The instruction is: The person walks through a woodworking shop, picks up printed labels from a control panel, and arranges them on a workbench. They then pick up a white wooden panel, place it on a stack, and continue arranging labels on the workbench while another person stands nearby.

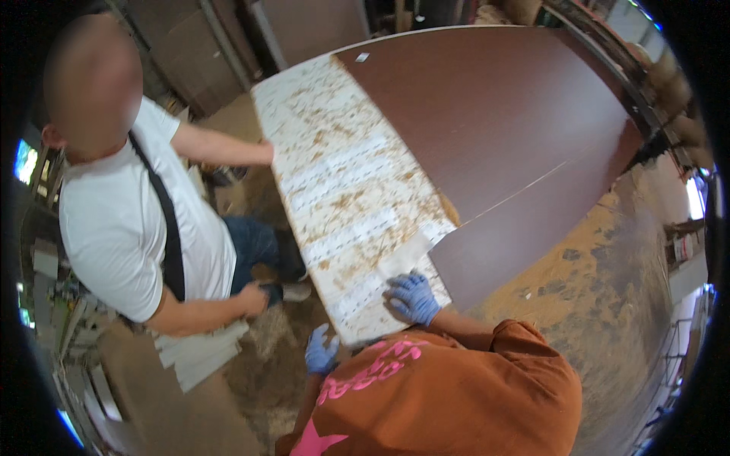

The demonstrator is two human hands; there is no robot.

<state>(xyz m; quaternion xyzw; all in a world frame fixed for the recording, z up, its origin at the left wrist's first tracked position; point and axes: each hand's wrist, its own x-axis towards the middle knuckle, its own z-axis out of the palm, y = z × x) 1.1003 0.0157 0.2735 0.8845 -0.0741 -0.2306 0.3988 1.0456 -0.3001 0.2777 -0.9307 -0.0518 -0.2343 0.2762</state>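
My right hand (414, 299), in a blue glove, lies with its fingers stretched out on the near part of a white board (346, 190) covered in brown dust. Its fingertips touch or nearly touch a pale rectangular piece (404, 256). My left hand (322, 351), also in a blue glove, is at the board's near left corner with its fingers apart and nothing seen in them. Strips with rows of small dark marks (350, 232) run across the board. Beside it on the right lies a large dark brown panel (517, 129).
A person in a white shirt (114, 220) stands at the left, one hand (266, 150) on the board's left edge. Brown dust (601, 266) covers the surface at the right. Pale offcuts (201, 353) lie on the floor at the left. Large panels (182, 61) lean at the back.
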